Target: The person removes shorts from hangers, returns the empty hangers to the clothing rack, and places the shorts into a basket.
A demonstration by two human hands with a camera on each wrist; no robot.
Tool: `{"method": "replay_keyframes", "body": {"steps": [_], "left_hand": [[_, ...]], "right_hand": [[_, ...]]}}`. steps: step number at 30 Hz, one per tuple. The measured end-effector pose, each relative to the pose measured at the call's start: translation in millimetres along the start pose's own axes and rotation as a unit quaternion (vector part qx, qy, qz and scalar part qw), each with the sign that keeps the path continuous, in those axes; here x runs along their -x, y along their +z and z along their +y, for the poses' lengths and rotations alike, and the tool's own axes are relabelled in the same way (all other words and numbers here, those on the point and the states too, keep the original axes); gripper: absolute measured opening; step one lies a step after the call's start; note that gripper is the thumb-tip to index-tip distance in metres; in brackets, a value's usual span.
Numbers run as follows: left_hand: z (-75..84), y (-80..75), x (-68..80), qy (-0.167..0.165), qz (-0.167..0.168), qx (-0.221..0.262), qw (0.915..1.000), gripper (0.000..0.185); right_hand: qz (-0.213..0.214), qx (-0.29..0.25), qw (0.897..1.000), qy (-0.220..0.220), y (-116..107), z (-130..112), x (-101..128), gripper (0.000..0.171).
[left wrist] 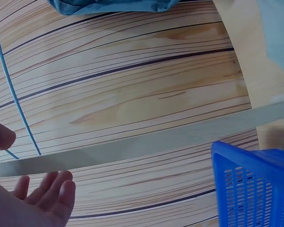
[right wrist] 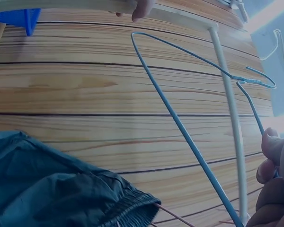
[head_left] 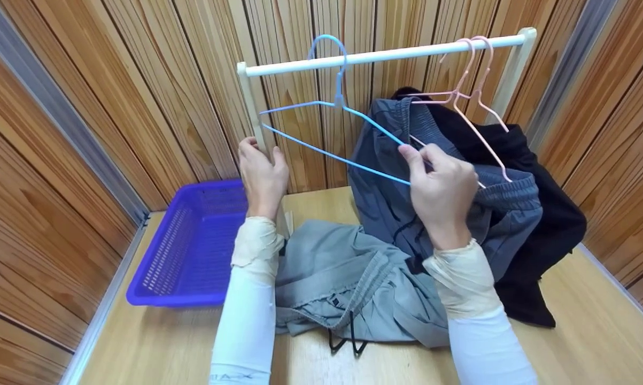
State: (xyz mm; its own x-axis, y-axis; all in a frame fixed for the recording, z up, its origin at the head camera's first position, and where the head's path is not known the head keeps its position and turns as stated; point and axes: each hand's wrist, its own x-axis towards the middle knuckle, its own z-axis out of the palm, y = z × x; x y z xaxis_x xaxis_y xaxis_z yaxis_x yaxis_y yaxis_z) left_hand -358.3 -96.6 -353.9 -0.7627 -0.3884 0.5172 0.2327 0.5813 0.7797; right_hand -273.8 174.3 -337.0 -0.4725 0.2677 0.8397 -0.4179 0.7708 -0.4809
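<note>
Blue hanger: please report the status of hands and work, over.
Right hand pinches blue hanger, no garment on it. Left hand at rack post. Hanging dark-grey garment close by right hand, possibly in the way.

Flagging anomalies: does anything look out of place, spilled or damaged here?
Nothing looks spilled or damaged. Only the grey-green garment looks untidy: it lies rumpled on the table, while the dark grey garment and black garment are on pink hangers.
</note>
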Motion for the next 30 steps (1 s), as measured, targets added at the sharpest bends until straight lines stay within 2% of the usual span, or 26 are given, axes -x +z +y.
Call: {"method": "replay_keyframes", "body": {"steps": [6,11,13,16,19,22,30], "left_hand": [[-3.8,1.2,-1.8,0.028,0.009,0.004,0.9996,0.042],[-5.5,1.8,-3.9,0.039,0.04,0.061,0.9966,0.034],[-4.9,2.6,-6.3,0.026,0.05,0.095,0.9939,0.03],[-2.4,1.7,-10.0,-0.013,0.059,0.146,0.9875,0.026],[-1.0,-0.3,-13.0,-0.046,0.07,0.175,0.9811,0.022],[-1.7,-1.8,-14.7,-0.056,0.072,0.166,0.982,0.019],[-1.7,2.2,-15.4,-0.044,0.041,0.129,0.9899,0.034]], "right_hand": [[-0.024,-0.001,1.0,0.003,18.1,-8.4,-3.5,0.05],[-0.045,-0.011,0.999,0.0,29.7,-18.9,-4.3,0.048],[-0.048,-0.01,0.999,-0.004,32.8,-24.0,-4.5,0.047],[-0.052,-0.01,0.999,-0.009,36.9,-31.4,-4.0,0.047],[-0.06,-0.009,0.998,-0.013,42.5,-37.8,-2.4,0.047],[-0.072,-0.009,0.997,-0.011,48.5,-42.9,1.3,0.046],[-0.099,-0.01,0.995,-0.013,57.4,-44.7,11.0,0.046]]}}
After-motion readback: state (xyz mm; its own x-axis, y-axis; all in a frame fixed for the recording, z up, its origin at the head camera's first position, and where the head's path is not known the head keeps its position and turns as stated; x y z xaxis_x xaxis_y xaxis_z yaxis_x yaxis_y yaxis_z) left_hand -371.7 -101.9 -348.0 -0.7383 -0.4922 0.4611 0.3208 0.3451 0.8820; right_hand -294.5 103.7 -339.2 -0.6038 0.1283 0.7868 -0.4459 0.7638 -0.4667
